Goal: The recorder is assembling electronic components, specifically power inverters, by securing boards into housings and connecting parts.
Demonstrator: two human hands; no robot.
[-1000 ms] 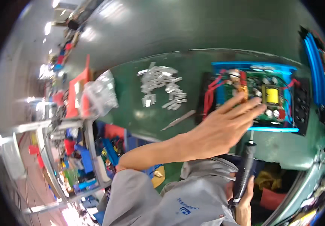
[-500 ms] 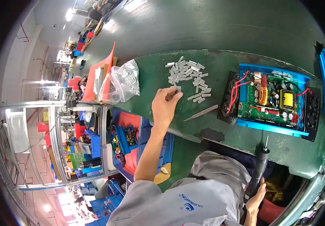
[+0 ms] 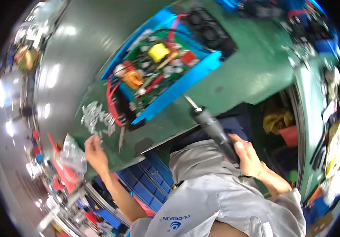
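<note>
My right hand (image 3: pixel 245 155) is wrapped round a black electric screwdriver (image 3: pixel 216 132), whose bit points up and left toward the blue metal housing (image 3: pixel 178 89). Inside that housing sits a green circuit board (image 3: pixel 154 73) with a yellow transformer, a copper coil and red wires. My left hand (image 3: pixel 95 152) is at the near edge of a pile of small pale grey strips (image 3: pixel 95 114). Its thumb and fingers are pinched together; blur hides what they hold, if anything. Grey tweezers (image 3: pixel 121 138) lie between the pile and the bench edge.
A black fan panel (image 3: pixel 209 31) stands at the housing's far right end. To the left are a clear plastic bag (image 3: pixel 72 154) and red sheet material (image 3: pixel 63 172). Blue bins (image 3: pixel 142 181) stand below the bench edge. More parts (image 3: pixel 304 53) lie at the right.
The view has swung to the right, so the housing now appears nearer the middle and tilted. The screwdriver has come up from my lap toward the housing. My left hand stays by the pile.
</note>
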